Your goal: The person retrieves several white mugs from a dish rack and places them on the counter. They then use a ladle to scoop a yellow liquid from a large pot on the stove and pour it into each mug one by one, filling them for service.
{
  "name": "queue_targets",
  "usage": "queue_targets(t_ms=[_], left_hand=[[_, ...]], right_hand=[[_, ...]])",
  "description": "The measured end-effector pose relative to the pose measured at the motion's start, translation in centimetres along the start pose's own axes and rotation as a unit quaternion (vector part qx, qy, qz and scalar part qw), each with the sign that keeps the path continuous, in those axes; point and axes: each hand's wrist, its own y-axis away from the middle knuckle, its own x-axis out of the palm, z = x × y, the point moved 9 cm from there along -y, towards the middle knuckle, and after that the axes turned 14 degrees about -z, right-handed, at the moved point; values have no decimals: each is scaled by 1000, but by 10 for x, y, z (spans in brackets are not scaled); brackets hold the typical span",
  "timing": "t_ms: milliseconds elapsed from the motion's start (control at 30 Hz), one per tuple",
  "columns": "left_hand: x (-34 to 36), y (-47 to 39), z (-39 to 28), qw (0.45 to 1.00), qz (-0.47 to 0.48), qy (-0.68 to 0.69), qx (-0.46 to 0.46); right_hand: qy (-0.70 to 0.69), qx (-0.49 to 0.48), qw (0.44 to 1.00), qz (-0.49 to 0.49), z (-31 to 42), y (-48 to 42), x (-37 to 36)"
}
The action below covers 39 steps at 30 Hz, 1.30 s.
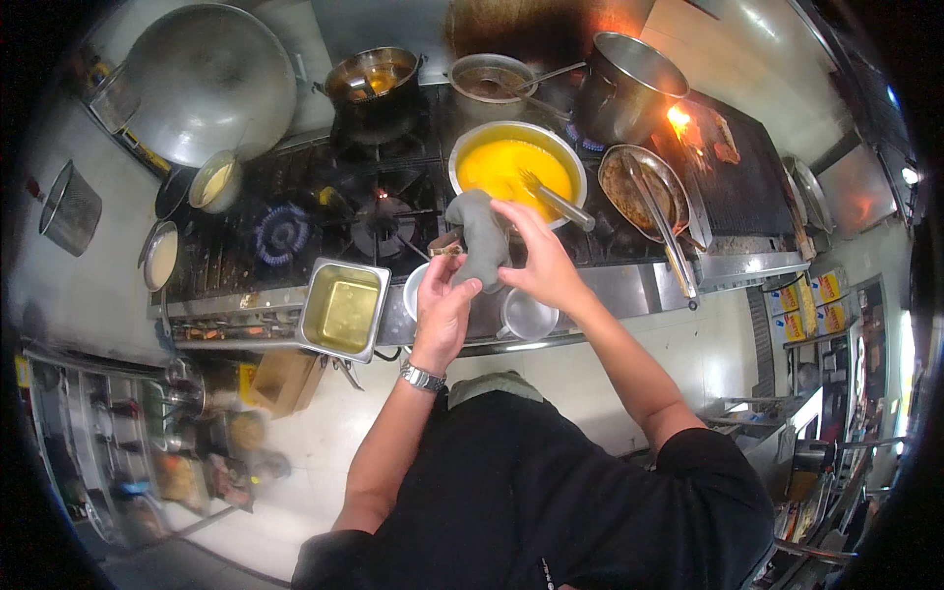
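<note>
A bunched grey cloth (483,243) is between my two hands, over the front of the range. My left hand (446,302) grips its lower end, with a small metal object (445,245) at the fingertips that I cannot make out. My right hand (542,258) curves round the cloth's right side, thumb and fingers against it. Just beyond is a steel pot of yellow liquid (501,169), with a wire whisk (557,198) leaning on its rim. Below the hands, a metal cup (529,316) and a partly hidden white bowl (414,291) stand on the front ledge.
Blue flame burns at the left burner (282,233). Open flame (682,122) rises by the grill (737,169). Metal tongs (660,214) lie across a pan (616,177). A steel container of yellowish liquid (343,313) sits at the front edge. A tall pot (616,96) stands behind.
</note>
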Motion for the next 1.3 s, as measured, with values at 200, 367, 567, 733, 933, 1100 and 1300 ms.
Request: queue_targets(t_ms=[200, 367, 567, 733, 933, 1100, 1300], left_hand=[[-5, -7, -2, 991, 0, -128, 44], [6, -3, -26, 947, 17, -279, 155], [37, 11, -44, 966, 38, -146, 209], [12, 13, -59, 936, -15, -230, 267], [-65, 36, -84, 841, -124, -403, 339], [-113, 64, -51, 827, -161, -464, 275], [-134, 72, -17, 835, -209, -461, 218]], right_hand=[[55, -115, 987, 100, 6, -19, 21], [21, -156, 986, 58, 2, -18, 26], [-30, -83, 988, -125, -2, -6, -9], [103, -120, 971, -181, 12, -23, -69], [184, -87, 966, -158, -1, -41, -111], [212, -47, 964, -155, -23, -58, -109], [135, -43, 962, -233, -33, -73, -122]])
